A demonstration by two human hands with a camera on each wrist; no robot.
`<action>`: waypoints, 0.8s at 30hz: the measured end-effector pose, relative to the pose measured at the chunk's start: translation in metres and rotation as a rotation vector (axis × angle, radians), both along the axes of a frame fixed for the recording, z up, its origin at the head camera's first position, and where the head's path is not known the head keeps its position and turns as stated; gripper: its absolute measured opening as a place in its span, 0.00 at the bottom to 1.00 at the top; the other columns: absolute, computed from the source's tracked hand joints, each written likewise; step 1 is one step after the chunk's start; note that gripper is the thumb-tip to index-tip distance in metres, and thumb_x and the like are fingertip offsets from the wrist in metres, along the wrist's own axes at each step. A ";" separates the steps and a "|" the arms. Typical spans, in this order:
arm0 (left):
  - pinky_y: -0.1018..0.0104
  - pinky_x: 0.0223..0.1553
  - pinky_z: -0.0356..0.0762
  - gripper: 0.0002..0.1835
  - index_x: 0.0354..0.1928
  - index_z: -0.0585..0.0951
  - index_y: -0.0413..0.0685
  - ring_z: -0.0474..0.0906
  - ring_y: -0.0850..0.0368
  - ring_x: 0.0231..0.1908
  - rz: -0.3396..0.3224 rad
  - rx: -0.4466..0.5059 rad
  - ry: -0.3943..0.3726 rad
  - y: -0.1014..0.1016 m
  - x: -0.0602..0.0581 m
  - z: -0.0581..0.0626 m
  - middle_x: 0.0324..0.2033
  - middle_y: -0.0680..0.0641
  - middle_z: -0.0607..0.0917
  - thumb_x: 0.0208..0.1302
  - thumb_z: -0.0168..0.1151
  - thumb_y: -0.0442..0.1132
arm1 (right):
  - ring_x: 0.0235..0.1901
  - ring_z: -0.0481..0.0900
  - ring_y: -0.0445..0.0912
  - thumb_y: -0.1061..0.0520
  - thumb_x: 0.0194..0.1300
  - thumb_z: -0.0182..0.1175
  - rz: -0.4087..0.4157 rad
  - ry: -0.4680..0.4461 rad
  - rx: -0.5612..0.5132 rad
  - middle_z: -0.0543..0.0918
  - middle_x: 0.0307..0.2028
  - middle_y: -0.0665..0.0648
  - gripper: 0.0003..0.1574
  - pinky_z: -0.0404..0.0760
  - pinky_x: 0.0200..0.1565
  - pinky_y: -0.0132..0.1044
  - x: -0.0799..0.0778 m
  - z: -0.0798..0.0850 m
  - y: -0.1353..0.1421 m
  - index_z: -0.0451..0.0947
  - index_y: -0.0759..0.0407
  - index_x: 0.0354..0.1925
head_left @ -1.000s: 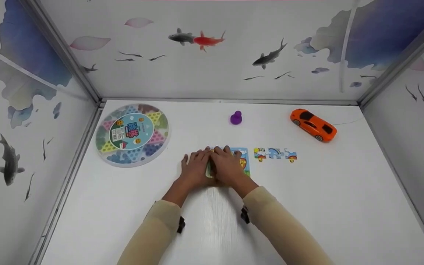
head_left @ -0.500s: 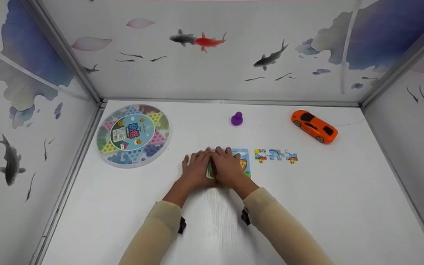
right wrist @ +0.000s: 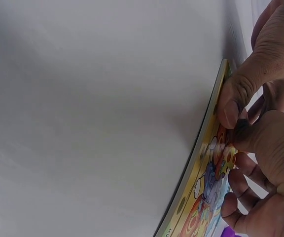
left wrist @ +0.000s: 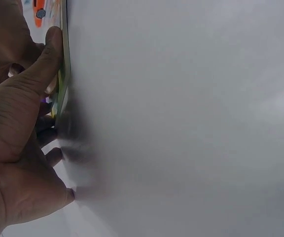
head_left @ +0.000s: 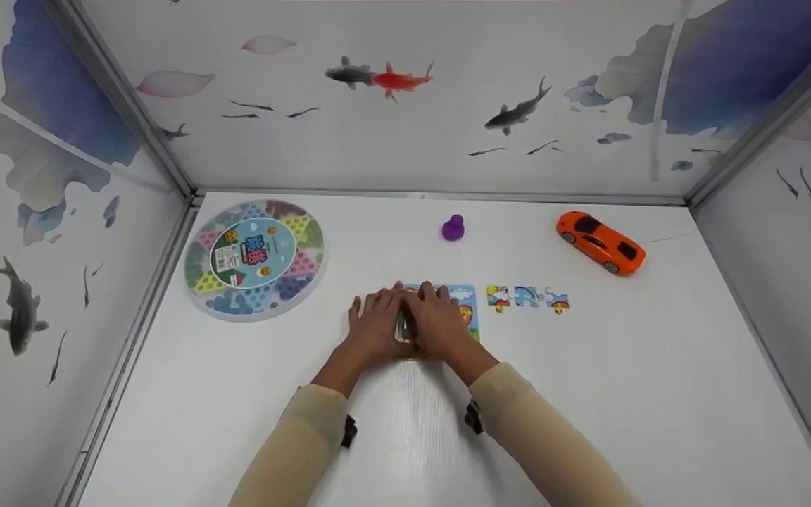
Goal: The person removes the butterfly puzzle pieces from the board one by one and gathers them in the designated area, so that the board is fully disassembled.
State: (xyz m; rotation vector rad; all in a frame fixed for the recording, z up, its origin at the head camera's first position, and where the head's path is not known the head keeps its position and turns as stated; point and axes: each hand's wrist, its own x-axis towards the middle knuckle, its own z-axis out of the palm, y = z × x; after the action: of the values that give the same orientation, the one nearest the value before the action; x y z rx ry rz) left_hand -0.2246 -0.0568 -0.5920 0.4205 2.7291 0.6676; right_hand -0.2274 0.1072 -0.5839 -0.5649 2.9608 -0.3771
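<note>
A jigsaw puzzle board (head_left: 467, 296) with a blue sky and cartoon pictures lies on the white table, mostly covered by both hands. My left hand (head_left: 376, 325) holds its left part, thumb on the near edge and fingers over the left side. From the right, my right hand (head_left: 441, 325) reaches across the board, fingertips resting on its face close to the left thumb. The right wrist view shows the board's yellow border and printed animals (right wrist: 211, 185) beneath the fingers. Whether a loose piece lies under the right fingertips is hidden.
Three puzzle pieces (head_left: 526, 296) lie right of the board. A round Chinese checkers box (head_left: 254, 259) sits at back left, a small purple object (head_left: 453, 227) behind the board, and an orange toy car (head_left: 600, 242) at back right. Printed walls (head_left: 405, 155) enclose the table.
The right hand's fingers shift very slightly on the board. The left hand, board and other things stay where they were; the head view itself moved a little.
</note>
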 end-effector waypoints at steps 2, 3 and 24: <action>0.26 0.85 0.41 0.63 0.90 0.56 0.56 0.52 0.39 0.86 -0.002 0.001 0.003 0.001 0.000 0.000 0.90 0.49 0.56 0.61 0.80 0.67 | 0.62 0.75 0.64 0.52 0.66 0.81 -0.003 0.004 0.001 0.77 0.66 0.66 0.46 0.83 0.65 0.69 0.001 -0.001 0.000 0.73 0.53 0.77; 0.26 0.85 0.42 0.63 0.90 0.56 0.55 0.53 0.39 0.86 -0.004 0.003 0.006 0.001 0.000 0.000 0.90 0.48 0.56 0.61 0.80 0.67 | 0.62 0.75 0.64 0.52 0.65 0.81 -0.004 0.007 -0.001 0.77 0.66 0.66 0.48 0.82 0.65 0.69 0.001 -0.001 0.001 0.73 0.53 0.78; 0.24 0.84 0.44 0.60 0.88 0.60 0.53 0.54 0.38 0.85 -0.012 0.005 0.033 -0.001 0.003 0.000 0.89 0.47 0.57 0.62 0.79 0.66 | 0.61 0.74 0.64 0.63 0.70 0.74 0.097 0.063 -0.084 0.78 0.62 0.66 0.29 0.83 0.60 0.67 0.004 0.000 0.004 0.82 0.60 0.68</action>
State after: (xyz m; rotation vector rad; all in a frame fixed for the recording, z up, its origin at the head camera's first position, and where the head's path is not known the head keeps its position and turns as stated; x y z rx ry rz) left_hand -0.2220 -0.0582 -0.5919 0.4531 2.7535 0.6702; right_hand -0.2230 0.1108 -0.5835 -0.7397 2.9741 -0.4843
